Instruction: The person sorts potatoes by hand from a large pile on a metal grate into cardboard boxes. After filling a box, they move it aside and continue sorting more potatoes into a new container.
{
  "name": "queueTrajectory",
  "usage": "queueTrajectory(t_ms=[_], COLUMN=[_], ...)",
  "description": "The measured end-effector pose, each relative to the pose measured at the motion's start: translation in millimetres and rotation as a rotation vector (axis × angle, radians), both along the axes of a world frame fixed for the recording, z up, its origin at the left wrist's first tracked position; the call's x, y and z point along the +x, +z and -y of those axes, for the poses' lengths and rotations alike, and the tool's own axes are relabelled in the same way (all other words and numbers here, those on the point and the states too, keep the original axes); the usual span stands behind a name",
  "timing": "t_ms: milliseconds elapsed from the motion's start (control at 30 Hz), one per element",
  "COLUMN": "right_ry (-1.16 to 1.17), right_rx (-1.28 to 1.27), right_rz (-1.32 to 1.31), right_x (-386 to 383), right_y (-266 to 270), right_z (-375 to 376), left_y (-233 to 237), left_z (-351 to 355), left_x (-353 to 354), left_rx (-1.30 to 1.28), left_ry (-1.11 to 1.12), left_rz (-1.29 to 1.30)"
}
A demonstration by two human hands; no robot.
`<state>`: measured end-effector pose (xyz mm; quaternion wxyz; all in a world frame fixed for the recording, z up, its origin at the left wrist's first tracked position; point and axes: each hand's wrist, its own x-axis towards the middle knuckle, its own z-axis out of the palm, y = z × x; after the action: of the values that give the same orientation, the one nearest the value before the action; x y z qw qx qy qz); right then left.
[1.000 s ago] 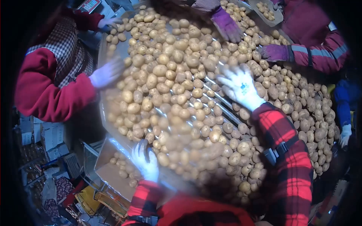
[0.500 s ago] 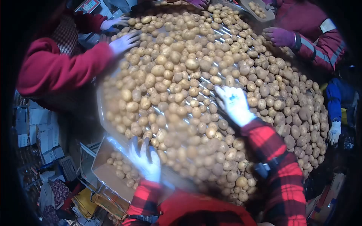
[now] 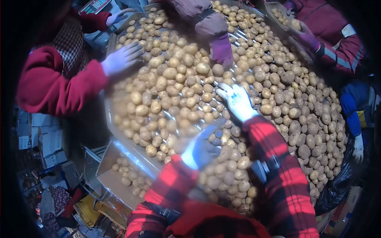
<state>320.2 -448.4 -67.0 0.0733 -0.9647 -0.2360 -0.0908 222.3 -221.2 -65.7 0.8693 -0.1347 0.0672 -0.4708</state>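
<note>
Potatoes (image 3: 313, 119) cover a wide sorting table with metal rollers showing between them. My left hand (image 3: 201, 147), in a white and blue-grey glove, is over the potatoes near the table's front, its fingers spread and somewhat blurred. Further up and to the right, my right hand (image 3: 237, 101) in a white glove reaches over the rollers with its fingertips at the potatoes; its fingers are partly apart and no potato shows in it. Both sleeves are red and black plaid.
A co-worker's pale-gloved hand (image 3: 123, 58) is at the left edge, and another's purple glove (image 3: 221, 49) reaches in from the top. At upper right a gloved hand (image 3: 307, 37) holds a potato by a tray. A cardboard box (image 3: 115, 182) with potatoes stands lower left.
My left hand has moved right and up over the potatoes. My right hand has shifted slightly left and up. A purple-gloved arm has come in from the top; the upper-right hand now holds a potato.
</note>
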Motion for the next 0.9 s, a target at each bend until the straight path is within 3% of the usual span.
queueTrajectory(t_ms=[67,100,133,200,233,267,333,400,433,467,500,533,600,633,667,733,767,800,833,867,900], right_ry=[0.011,-0.022,-0.116,-0.281,-0.217,-0.194,-0.136,-0.304,-0.241,-0.35,-0.348,-0.34,-0.4,-0.466,-0.543,-0.284,-0.26,-0.24,-0.202,-0.2,-0.233], right_rx=[0.021,0.131,0.242,0.473,0.753,0.863,0.637,0.362,0.238,0.051,0.103,0.15,0.546,0.72,0.941,0.895,0.817,0.739,0.518,0.354,0.235], right_rz=[-0.093,-0.194,-0.212,-0.494,-0.774,-0.997,-0.657,-0.481,-0.348,-0.473,-0.4,-0.328,-0.4,-0.47,-0.691,-0.814,-0.705,-0.589,-0.265,-0.112,-0.113], right_x=[24.9,23.3,18.1,-2.6,-19.3,-33.6,-37.9,-23.0,-15.8,-2.0,6.5,12.5,9.2,3.8,-7.7,-28.3,-28.6,-27.1,-12.6,5.3,25.4], right_y=[-17.4,4.0,7.9,62.4,68.6,107.9,81.1,70.5,16.9,28.0,16.5,8.5,12.8,27.3,41.6,100.3,86.5,64.9,49.0,35.7,8.5], right_z=[-1.2,-3.2,-0.9,-7.2,-0.9,-9.3,-6.1,-15.2,-12.2,-34.5,-34.8,-36.0,-16.6,-13.1,-13.4,-24.0,-26.5,-28.1,-30.3,-32.7,-32.8], left_y=[0.5,24.9,30.0,31.6,30.0,28.1,26.6,27.5,31.0,34.0,20.2,17.1,10.3,6.8,5.2,25.1,-3.7,0.1,7.0,10.5,9.4], left_z=[-11.7,-14.2,-16.6,-19.7,-19.6,-19.7,-18.6,-15.6,-13.0,-13.1,-15.1,-18.6,-24.8,-21.3,-20.4,-15.8,-10.7,-11.1,-14.6,-17.9,-21.6], left_x=[-0.5,3.5,5.2,8.8,11.2,12.1,16.3,12.7,9.7,6.1,2.0,0.8,-1.9,1.2,2.1,11.2,10.2,11.8,16.5,20.6,18.2], left_rx=[0.254,0.282,0.283,0.374,0.294,0.288,0.199,0.294,0.451,0.613,0.396,0.403,0.284,0.111,0.103,0.228,-0.106,-0.113,-0.094,-0.071,-0.08], left_ry=[-0.047,-0.008,-0.008,0.052,0.068,0.07,-0.003,-0.033,-0.04,-0.048,-0.02,-0.015,0.032,0.07,0.072,0.055,0.077,0.07,0.039,0.011,0.021], left_rz=[0.103,-0.074,-0.076,-0.042,-0.06,-0.074,-0.002,0.018,-0.014,-0.047,-0.095,-0.091,-0.041,-0.213,-0.218,-0.017,-0.009,-0.008,-0.042,-0.074,-0.1])
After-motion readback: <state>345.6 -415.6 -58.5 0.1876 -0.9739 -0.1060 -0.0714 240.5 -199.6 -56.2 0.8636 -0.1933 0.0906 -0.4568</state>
